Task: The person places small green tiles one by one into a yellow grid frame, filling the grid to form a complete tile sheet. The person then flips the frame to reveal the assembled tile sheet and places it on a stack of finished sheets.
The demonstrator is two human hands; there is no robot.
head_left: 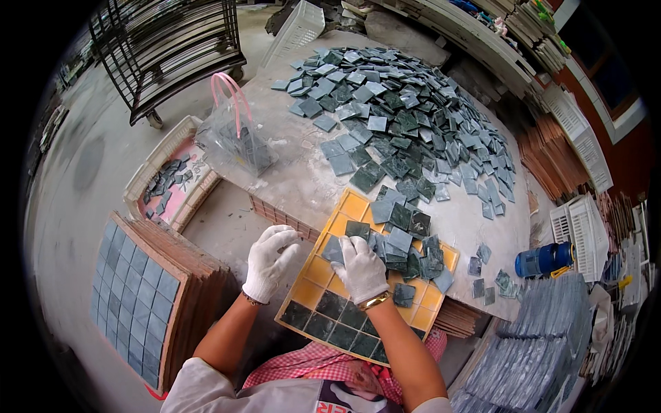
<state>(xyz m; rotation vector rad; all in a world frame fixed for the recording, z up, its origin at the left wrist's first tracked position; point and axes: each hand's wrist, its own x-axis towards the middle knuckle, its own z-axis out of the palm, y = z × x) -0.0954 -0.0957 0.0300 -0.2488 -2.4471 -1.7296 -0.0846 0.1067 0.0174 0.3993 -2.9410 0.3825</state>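
A yellow grid tray (342, 206) lies tilted in front of me, its near cells filled with dark green stone tiles (342, 336). Loose tiles (398, 239) are heaped on its upper right part. My right hand (363, 270), in a white glove, is over the tray's left half with its fingers closed at a grey-green tile (333, 249); the palm side is hidden. Just off the tray's left edge is my left hand (270, 263), also gloved, with fingers slightly bent, thumb apart and no tile visible in it.
A large pile of square tiles (406, 117) covers the table (289, 186) beyond the tray. At left stand a stack of tiled boards (138, 289), a pale basket (155, 162) and a clear bag (237, 138). A blue bottle (544, 260) lies at right near stacked tile sheets (523, 344).
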